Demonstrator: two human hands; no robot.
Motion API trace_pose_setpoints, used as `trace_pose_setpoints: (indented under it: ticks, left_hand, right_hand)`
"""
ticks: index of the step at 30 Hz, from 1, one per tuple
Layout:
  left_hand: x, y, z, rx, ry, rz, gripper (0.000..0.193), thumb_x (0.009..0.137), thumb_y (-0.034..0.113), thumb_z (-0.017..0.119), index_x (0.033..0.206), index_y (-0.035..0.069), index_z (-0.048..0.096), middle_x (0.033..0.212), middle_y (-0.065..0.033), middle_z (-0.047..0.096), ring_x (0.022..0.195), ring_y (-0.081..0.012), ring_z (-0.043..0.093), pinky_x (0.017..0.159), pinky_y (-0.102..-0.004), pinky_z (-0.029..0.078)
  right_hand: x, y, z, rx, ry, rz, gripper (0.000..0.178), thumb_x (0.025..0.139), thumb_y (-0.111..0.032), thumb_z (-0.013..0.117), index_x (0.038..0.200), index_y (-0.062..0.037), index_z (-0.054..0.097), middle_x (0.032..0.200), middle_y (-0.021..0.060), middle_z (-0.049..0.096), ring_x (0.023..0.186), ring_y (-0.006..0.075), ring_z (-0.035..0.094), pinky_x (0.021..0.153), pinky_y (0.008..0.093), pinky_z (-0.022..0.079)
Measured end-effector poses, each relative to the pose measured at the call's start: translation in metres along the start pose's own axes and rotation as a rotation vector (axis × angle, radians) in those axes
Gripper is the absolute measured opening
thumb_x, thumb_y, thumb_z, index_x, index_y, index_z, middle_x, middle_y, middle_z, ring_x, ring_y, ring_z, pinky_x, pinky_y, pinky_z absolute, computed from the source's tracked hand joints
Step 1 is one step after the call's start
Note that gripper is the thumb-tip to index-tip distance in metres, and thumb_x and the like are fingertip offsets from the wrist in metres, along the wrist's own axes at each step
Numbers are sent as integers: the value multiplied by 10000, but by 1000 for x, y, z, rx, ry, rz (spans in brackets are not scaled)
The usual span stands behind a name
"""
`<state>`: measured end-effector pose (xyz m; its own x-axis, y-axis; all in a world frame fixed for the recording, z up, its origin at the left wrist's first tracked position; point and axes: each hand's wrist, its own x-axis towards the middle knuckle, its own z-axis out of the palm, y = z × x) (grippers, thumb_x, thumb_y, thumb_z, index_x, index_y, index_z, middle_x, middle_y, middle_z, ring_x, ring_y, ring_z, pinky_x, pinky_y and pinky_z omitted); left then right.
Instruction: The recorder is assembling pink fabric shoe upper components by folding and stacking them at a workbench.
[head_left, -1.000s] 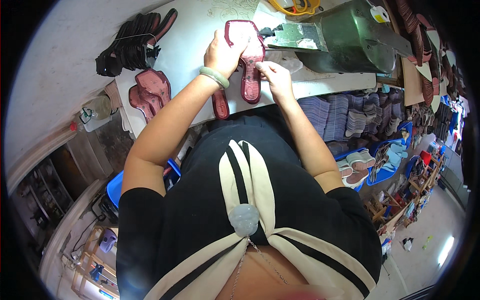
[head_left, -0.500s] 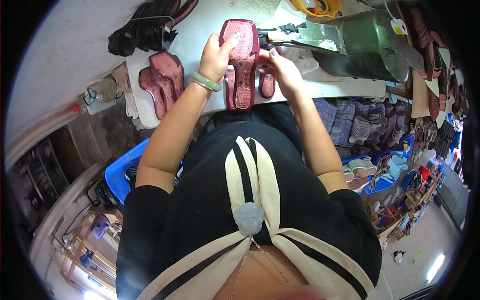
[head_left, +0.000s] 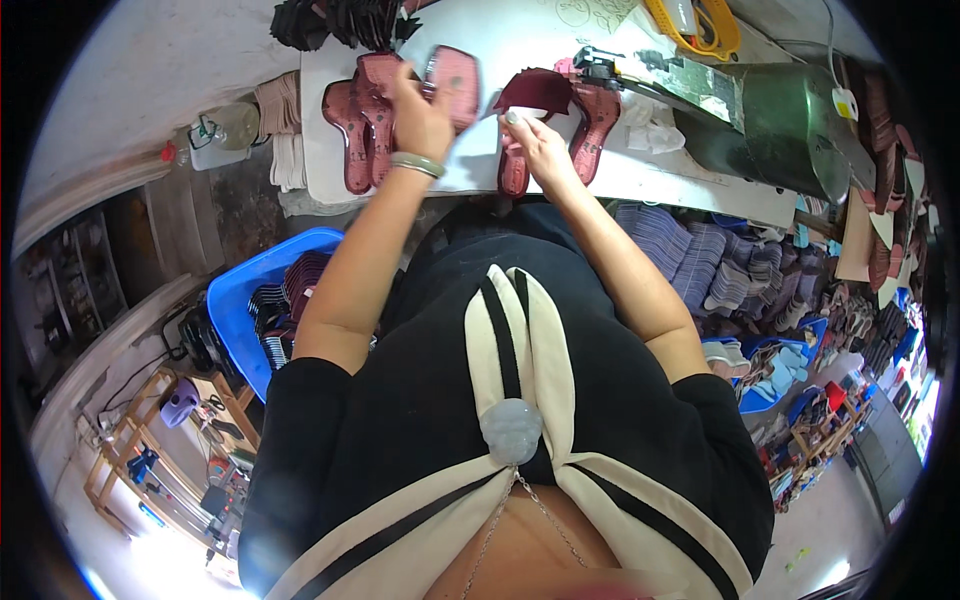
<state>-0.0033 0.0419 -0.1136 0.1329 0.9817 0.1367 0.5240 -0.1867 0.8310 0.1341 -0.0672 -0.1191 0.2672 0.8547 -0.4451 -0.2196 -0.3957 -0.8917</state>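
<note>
My left hand (head_left: 421,127) is closed on a pinkish-red shoe sole (head_left: 455,80) with a square toe, lifted and smeared by motion. Beside it, at the table's left, similar soles (head_left: 345,130) overlap in a small pile. My right hand (head_left: 543,152) has its thumb and fingers pinched at the near edge of a dark red curved shoe upper (head_left: 540,90). Beneath those fingers the narrow heel end of another sole (head_left: 514,172) shows; the rest is covered. One more red sole (head_left: 597,125) lies just right of this hand.
The white table (head_left: 735,203) carries a green machine (head_left: 790,125) at right and a yellow basket (head_left: 700,28) behind. Bundled black straps (head_left: 345,22) lie at the far left. A blue bin (head_left: 235,290) stands left of me; stacked striped soles (head_left: 655,250) are at right.
Both hands were together at one sole; now they are apart. My left hand has carried a sole leftward toward the pile. My right hand is now at the dark red upper.
</note>
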Motion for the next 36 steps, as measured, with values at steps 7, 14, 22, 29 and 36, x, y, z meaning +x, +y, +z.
trace_pose_setpoints:
  ticks: [7, 14, 22, 29, 36]
  left_hand:
    - [15, -29, -27, 729, -54, 407, 461, 742, 290, 705, 1162, 170, 559, 1229, -98, 445, 1063, -315, 454, 883, -431, 390]
    - [-26, -24, 0, -147, -99, -108, 232, 866, 210, 591, 1049, 67, 577, 985, -87, 598, 882, -219, 574, 808, -341, 430]
    - [-19, 47, 3, -1283, -764, -626, 659, 952, 532, 264, 1283, -15, 423, 1195, -144, 564, 1086, -227, 549, 903, -374, 455]
    - [-13, 102, -11, -1586, -999, -517, 789, 864, 681, 252, 1276, 33, 435, 1068, -165, 607, 700, -244, 621, 506, -344, 518]
    - [-21, 136, -4, -1074, -687, -267, 475, 990, 379, 323, 1190, -20, 486, 1027, -98, 606, 845, -165, 595, 780, -281, 489]
  right_hand:
    - [-2, 47, -33, -677, 351, -152, 852, 694, -389, 749, 1293, 79, 364, 1176, 249, 489, 1106, 347, 497, 931, 390, 415]
    - [24, 61, -4, -621, 77, -156, 821, 728, -129, 644, 1402, 33, 204, 1146, 231, 540, 1014, 293, 573, 882, 340, 460]
    - [-44, -38, -15, 358, -316, -15, 268, 821, -68, 570, 1070, 26, 534, 923, 112, 605, 858, 212, 600, 790, 326, 493]
    - [-66, -64, -23, 536, -379, -243, 245, 853, -145, 584, 1033, 19, 556, 836, 103, 606, 778, 187, 592, 752, 321, 480]
    - [-69, -63, -42, 165, -257, -376, 82, 839, -45, 628, 905, 1, 612, 778, 28, 619, 705, 107, 570, 655, 243, 463]
